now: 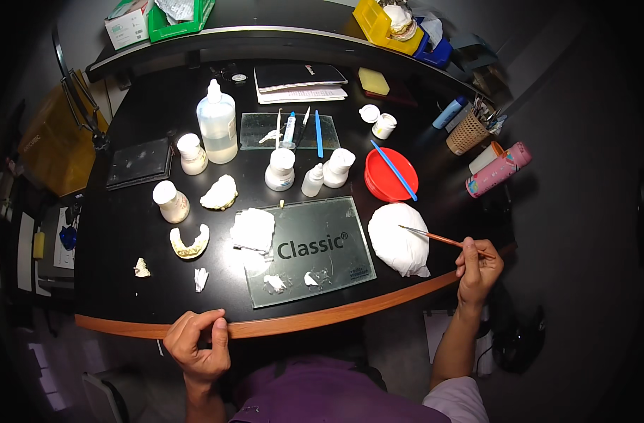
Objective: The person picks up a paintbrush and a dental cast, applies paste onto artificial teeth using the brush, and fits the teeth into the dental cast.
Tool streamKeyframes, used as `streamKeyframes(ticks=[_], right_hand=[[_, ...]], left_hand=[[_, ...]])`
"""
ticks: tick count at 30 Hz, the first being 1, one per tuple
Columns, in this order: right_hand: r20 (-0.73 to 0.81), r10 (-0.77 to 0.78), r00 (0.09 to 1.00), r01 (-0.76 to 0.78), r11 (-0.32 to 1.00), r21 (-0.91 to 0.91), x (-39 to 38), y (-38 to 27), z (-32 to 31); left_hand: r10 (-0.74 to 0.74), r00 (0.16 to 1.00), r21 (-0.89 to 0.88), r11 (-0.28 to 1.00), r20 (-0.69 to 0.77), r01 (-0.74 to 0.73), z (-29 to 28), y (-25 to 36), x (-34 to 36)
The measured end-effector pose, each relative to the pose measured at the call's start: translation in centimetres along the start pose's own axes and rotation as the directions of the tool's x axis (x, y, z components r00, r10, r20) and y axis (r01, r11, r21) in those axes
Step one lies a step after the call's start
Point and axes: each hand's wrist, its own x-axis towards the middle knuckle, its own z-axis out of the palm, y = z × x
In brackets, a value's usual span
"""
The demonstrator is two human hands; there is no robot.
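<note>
My right hand (477, 271) grips a thin brown-handled brush (445, 239); its tip rests on a wad of white tissue (399, 250). My left hand (198, 342) is at the wooden front edge, fingers curled with thumb and index close together; anything between them is too small to make out. A glass slab (320, 282) with dabs of white paste lies centrally, a folded white pad (253, 229) over its left part. Left of these sit a dental arch model (189, 250), a pale cast piece (219, 196) and small fragments (142, 268).
Jars (172, 206), a squeeze bottle (216, 134), a small glass plate (258, 130) with tools and a red bowl (391, 174) with a blue stick stand behind. A pink flask (498, 169) and pen holder (466, 135) are right; bins (382, 25) line the shelf.
</note>
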Motion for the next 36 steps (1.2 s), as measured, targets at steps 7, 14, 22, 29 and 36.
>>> streamKeyframes(ticks=[7,14,22,29,36], right_hand=[[-0.059,0.036,0.998,-0.029,0.993,0.114,-0.1,0.2,-0.9],[-0.068,0.055,0.996,-0.043,0.984,0.171,0.1,-0.3,-0.7],[0.111,-0.234,0.966,0.249,0.956,-0.154,5.9,-0.4,7.5],[0.021,-0.183,0.983,0.182,0.982,0.045,3.9,-1.2,6.2],[0.039,-0.065,0.997,0.063,0.997,0.047,-0.6,-0.7,2.8]], left_hand=[[0.018,1.000,0.017,1.000,-0.002,-0.018,-0.2,-0.3,0.0],[0.043,0.999,0.012,0.999,-0.016,-0.043,-0.1,-0.2,0.1],[0.040,0.999,0.047,0.998,-0.007,-0.040,0.0,-0.3,0.0],[0.073,0.997,0.045,0.996,-0.015,-0.072,0.1,-0.5,-0.2],[0.095,0.995,0.052,0.994,-0.005,-0.095,0.3,-0.6,-0.1]])
